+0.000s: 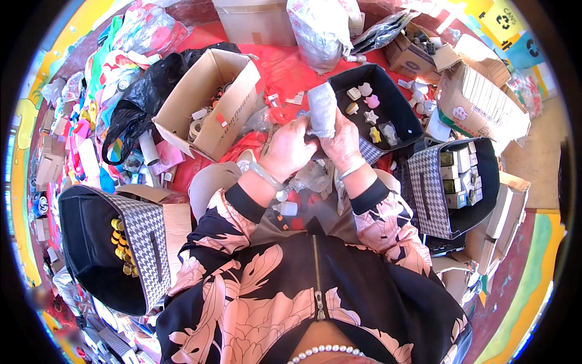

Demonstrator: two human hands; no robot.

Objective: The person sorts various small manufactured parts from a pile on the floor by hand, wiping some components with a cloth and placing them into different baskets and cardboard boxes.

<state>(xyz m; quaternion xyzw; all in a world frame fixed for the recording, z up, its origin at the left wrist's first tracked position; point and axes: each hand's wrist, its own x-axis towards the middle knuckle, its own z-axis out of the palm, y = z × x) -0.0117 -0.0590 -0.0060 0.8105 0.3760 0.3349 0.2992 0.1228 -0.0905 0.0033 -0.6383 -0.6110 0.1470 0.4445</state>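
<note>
Fingers of both hands are closed around a small grey pouch (pixel 322 109), just above the middle of the frame. My left hand (pixel 290 148) pinches its lower left edge and my right hand (pixel 343 144) grips its lower right edge, so the pouch stands upright between them. Directly to its right, in the upper right of the frame, is a black bin (pixel 394 100) holding small pastel shapes, a star and a heart among them. A second black bin (pixel 479 182) of little boxes sits at the right, a third bin (pixel 85 242) with yellow pieces at the lower left, and an open cardboard box (pixel 209 103) in the upper left. As I judge it, the pouch could slip or spill if one pinch loosens, and anything dropped would vanish into the clutter on the red cloth (pixel 285 70) below.
</note>
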